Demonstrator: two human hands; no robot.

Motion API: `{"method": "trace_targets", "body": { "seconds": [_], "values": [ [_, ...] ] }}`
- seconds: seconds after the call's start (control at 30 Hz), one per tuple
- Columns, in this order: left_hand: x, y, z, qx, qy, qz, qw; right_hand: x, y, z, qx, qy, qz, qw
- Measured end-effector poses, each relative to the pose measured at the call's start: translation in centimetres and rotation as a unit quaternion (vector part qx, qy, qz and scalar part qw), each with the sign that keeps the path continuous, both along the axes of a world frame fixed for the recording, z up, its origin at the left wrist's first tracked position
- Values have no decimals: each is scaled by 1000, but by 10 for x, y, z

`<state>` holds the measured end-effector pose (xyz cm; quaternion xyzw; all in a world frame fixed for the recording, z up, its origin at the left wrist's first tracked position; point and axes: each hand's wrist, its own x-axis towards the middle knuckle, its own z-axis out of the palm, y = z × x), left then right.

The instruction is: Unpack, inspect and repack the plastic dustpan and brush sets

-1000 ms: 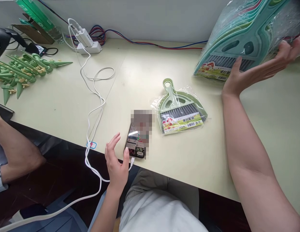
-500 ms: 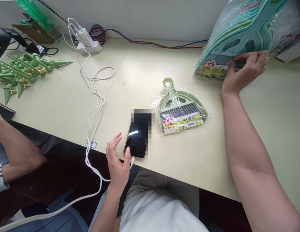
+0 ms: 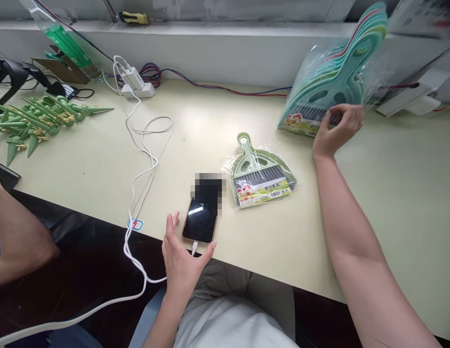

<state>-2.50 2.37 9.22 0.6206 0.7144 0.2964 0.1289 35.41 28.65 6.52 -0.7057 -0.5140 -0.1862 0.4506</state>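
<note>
My left hand point(image 3: 184, 256) is at the front edge of the desk, thumb and fingers spread around the lower end of a black smartphone point(image 3: 199, 222) lying flat. A white charging plug point(image 3: 195, 248) sits in the phone's lower end. My right hand point(image 3: 339, 130) has its thumb and fingers closed at the front of a leaning stack of wrapped dustpan and brush sets point(image 3: 319, 96), mostly teal. Its fingertips are partly hidden. Between the hands, a single green dustpan and brush set point(image 3: 261, 176) in clear film lies on the desk, label up.
White cables point(image 3: 152, 159) run from a power adapter point(image 3: 132, 79) across the desk and over its edge. Green plastic pieces point(image 3: 39, 121) and a bottle point(image 3: 67, 46) are at left, near another person's arm point(image 3: 21, 237). A screwdriver point(image 3: 134, 18) lies on the back ledge.
The view has tilted up, showing the ledge. My left thumb has moved off the phone's lower edge, out to its right. My right hand stays at the stack.
</note>
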Motion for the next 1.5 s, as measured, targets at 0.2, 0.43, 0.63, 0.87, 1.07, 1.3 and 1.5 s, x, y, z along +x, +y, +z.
{"method": "trace_targets", "body": {
  "seconds": [0.2, 0.43, 0.63, 0.87, 1.07, 1.3, 1.5],
  "values": [
    [4, -7, -5, -10, 91, 2, 996, -36, -37, 16, -14, 26, 48, 998],
    [-8, 4, -6, 17, 102, -19, 994, -68, -96, 1, -284, 49, 165, 943],
    [-16, 37, -9, 32, 98, -35, 994, -68, -121, 2, -283, 132, 235, 920],
    [-10, 37, -10, 48, 103, -40, 993, -37, -149, -7, -212, 375, 211, 878],
    [-2, 49, -3, 62, 100, -81, 990, -16, -161, -7, -187, 449, 236, 841],
    [-6, 107, 18, 64, 94, -165, 980, -23, -158, -5, -194, 441, 217, 849],
    [-4, 118, 26, 85, 100, -179, 975, -28, -157, -1, -210, 444, 208, 846]
  ]
}}
